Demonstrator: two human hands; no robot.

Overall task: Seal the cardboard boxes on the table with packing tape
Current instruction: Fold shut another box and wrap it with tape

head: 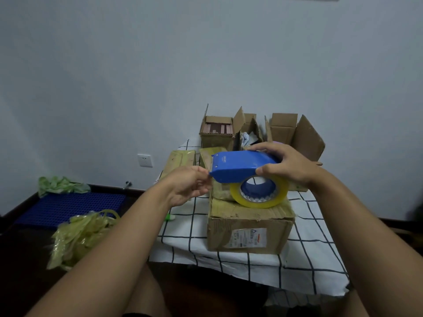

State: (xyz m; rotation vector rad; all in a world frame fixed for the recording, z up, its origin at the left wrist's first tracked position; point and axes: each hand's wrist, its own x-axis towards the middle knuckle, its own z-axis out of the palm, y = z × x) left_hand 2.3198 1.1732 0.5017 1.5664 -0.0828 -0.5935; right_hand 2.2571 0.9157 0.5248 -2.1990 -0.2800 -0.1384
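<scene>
checked table cloth (304, 252) carries cardboard boxes (249, 227), green object (170, 217).

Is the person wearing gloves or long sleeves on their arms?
No. The left hand and the right hand are both bare, with no gloves. Both forearms are bare too, with no sleeves in view. I can see no watch, ring or bracelet on either one.

Blue tape dispenser (238, 167), yellowish tape roll (261, 193), brown boxes (249, 227), black-gridded white tablecloth (304, 252).
</scene>
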